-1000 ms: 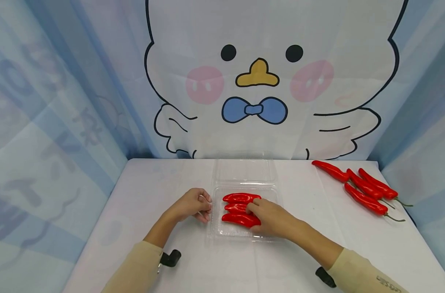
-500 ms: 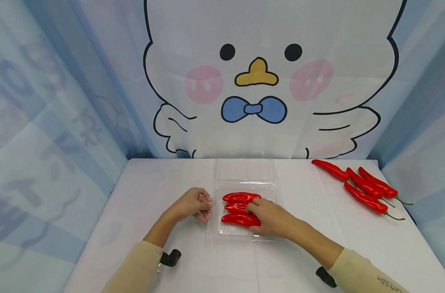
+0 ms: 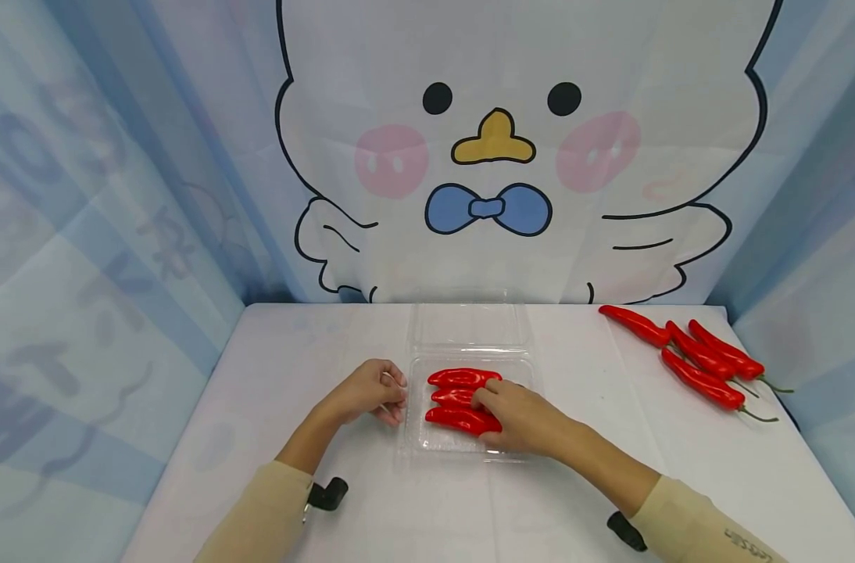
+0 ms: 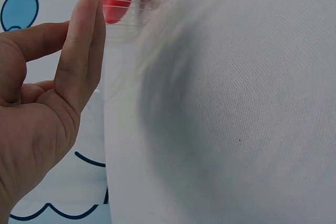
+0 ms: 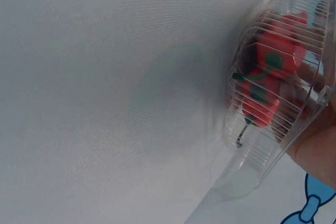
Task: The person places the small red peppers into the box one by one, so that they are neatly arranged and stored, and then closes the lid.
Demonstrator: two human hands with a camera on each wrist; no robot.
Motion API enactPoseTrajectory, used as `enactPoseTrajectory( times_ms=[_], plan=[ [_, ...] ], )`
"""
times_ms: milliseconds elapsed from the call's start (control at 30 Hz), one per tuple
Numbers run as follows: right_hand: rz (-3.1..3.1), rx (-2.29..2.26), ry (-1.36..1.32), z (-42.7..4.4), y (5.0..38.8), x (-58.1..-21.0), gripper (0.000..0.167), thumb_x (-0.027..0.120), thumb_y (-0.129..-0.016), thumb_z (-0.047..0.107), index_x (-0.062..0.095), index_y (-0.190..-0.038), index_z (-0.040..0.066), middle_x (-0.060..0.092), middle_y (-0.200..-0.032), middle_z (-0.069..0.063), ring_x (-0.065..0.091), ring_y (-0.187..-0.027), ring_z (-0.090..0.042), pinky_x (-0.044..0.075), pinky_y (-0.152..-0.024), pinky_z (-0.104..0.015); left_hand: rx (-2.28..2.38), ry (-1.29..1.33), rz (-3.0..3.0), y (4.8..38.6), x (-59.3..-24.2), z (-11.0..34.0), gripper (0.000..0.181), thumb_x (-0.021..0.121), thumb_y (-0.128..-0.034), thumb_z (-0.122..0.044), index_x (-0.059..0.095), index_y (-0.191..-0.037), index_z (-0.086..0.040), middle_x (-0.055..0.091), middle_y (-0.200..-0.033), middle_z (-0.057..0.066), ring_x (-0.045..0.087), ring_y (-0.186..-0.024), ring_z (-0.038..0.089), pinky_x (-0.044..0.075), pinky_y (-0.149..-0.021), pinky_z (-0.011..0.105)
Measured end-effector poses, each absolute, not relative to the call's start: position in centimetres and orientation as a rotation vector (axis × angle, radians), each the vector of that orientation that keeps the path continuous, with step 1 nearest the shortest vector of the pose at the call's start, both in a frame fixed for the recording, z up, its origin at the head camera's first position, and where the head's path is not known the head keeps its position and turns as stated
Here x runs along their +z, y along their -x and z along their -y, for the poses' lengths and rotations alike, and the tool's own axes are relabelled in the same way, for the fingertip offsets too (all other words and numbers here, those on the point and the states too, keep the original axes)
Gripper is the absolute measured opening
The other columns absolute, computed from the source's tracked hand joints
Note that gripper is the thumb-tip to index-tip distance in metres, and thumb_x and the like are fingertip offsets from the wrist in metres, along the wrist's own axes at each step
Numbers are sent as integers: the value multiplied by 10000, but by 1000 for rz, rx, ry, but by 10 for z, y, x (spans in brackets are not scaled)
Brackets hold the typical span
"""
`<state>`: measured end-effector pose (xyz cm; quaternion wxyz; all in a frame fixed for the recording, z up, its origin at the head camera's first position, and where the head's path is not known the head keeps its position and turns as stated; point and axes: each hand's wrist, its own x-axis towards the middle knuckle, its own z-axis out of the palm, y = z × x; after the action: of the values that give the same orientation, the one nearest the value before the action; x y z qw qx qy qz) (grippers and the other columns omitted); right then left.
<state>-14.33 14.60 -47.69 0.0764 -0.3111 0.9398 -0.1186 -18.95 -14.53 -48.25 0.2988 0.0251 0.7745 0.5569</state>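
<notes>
A clear plastic clamshell box lies unfolded on the table with three red chili peppers inside. My right hand reaches over the box's right side, its fingers curled onto the middle pepper and covering that pepper's right end. The back pepper and front pepper lie parallel on either side of it. Green stems show through the ribbed box wall in the right wrist view. At the box's left edge is my left hand; its extended fingers appear to touch the wall, holding nothing.
The clear lid lies folded back toward the curtain. Several more red chili peppers lie at the table's back right. A printed cartoon curtain borders the white table behind.
</notes>
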Motion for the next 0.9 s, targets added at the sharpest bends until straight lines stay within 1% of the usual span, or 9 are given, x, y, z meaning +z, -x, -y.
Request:
enactPoseTrajectory(
  times_ms=[233,367,467,633,700,800,900],
  plan=[
    [-2800,-390,900,-147,144,-476,423,864,-797,323,675,-1156,202,620,-1034,63,567,-914,-84,584,-778,-264,1473,-61,-2063,190,-482,146,146,659,-965,10,558,-1070,28,696,-810,144,699,-606,187,653,-608,351],
    [-2783,-440,874,-150,146,-474,428,874,-800,322,672,-1160,208,628,-1057,61,576,-964,-89,597,-796,-263,1471,-60,-2063,190,-481,146,151,660,-966,7,559,-1076,27,694,-816,142,704,-614,188,654,-613,353],
    [-2781,-486,860,-153,148,-471,429,882,-799,304,673,-1157,190,637,-1070,46,586,-987,-103,606,-801,-264,1470,-60,-2066,189,-480,145,150,659,-967,7,559,-1077,28,694,-816,142,703,-614,188,654,-613,351],
    [-2777,-545,846,-162,150,-467,424,871,-820,291,677,-1177,168,636,-1067,43,581,-940,-96,589,-770,-215,1468,-66,-2068,189,-479,145,145,654,-969,8,556,-1075,30,696,-816,143,700,-611,183,654,-612,348],
    [-2781,-567,836,-167,151,-465,430,865,-828,298,677,-1191,165,639,-1076,40,593,-942,-105,591,-779,-208,1470,-69,-2067,188,-479,145,147,653,-969,11,555,-1076,32,696,-818,144,700,-612,182,654,-612,350],
    [-2798,-593,812,-175,152,-463,451,862,-829,310,672,-1209,160,649,-1100,19,613,-976,-129,603,-800,-226,1473,-72,-2066,188,-478,145,146,651,-970,13,554,-1077,35,697,-817,142,701,-612,182,654,-611,350],
    [-2806,-641,765,-186,152,-460,471,857,-836,308,661,-1236,154,663,-1135,-9,633,-1023,-164,622,-835,-279,1474,-72,-2065,189,-479,145,141,647,-972,15,554,-1077,35,696,-814,139,700,-611,183,654,-609,350]
  ],
)
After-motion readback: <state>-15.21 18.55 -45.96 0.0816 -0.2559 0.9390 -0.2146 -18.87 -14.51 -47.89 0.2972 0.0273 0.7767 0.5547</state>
